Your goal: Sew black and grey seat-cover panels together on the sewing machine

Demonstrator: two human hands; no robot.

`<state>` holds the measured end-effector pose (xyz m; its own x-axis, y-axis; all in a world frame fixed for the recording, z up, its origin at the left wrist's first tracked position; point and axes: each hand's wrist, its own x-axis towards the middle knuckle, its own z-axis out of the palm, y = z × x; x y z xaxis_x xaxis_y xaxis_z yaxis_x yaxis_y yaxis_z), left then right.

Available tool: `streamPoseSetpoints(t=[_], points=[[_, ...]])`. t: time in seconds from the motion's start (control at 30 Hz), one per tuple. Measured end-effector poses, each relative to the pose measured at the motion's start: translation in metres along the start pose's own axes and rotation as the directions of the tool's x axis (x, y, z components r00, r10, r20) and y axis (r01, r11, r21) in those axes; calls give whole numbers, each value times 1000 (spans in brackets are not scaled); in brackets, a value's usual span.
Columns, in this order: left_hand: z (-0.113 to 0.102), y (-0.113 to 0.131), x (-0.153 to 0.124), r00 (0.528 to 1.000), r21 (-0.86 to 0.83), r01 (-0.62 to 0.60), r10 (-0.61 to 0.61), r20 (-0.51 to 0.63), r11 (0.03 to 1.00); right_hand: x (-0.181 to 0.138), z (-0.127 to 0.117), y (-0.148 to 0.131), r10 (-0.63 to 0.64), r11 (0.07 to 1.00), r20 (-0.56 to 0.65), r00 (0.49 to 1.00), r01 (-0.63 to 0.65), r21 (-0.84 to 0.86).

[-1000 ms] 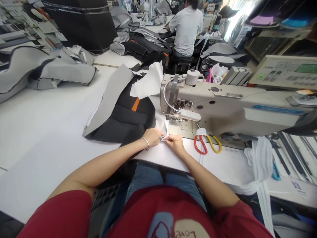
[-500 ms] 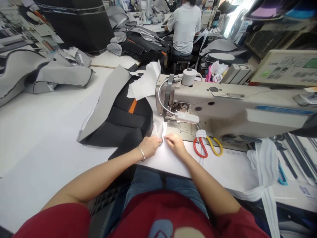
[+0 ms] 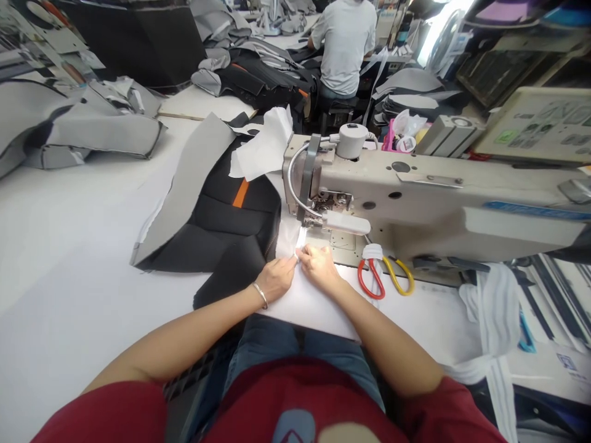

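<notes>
My left hand (image 3: 277, 278) and my right hand (image 3: 318, 266) meet just in front of the sewing machine (image 3: 415, 197), fingers pinched together on the edge of a white fabric strip (image 3: 290, 237) that runs under the needle area. The strip is joined to a black seat cover with an orange stripe (image 3: 231, 221), which lies left of the machine with a grey panel (image 3: 184, 178) folded over it. A bracelet sits on my left wrist. A small lamp on a flexible neck (image 3: 344, 223) hangs over the needle plate.
Scissors with red and yellow handles (image 3: 385, 277) lie on the white table (image 3: 69, 246) right of my hands. Grey covers (image 3: 83, 129) are piled at far left. White strips (image 3: 489, 307) hang off the right edge. Another person in a white shirt (image 3: 344, 43) sits behind.
Both hands have slid a little forward toward the needle with the white strip; the view has tilted slightly down and left.
</notes>
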<state>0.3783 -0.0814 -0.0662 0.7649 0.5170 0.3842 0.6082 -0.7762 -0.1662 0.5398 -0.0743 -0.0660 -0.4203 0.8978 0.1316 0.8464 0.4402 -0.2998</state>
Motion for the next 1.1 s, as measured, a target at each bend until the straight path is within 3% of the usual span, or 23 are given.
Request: streamPoseSetpoints(t=[0.33, 0.77, 1.1], points=[[17, -6, 23, 984, -12, 166, -165, 64, 986, 19, -3, 9, 81, 993, 5, 997, -80, -92], [35, -33, 47, 990, -72, 140, -137, 38, 988, 27, -1, 12, 157, 986, 24, 987, -156, -55], [44, -50, 59, 987, -105, 162, -160, 24, 981, 27, -3, 14, 147, 987, 48, 988, -143, -69]])
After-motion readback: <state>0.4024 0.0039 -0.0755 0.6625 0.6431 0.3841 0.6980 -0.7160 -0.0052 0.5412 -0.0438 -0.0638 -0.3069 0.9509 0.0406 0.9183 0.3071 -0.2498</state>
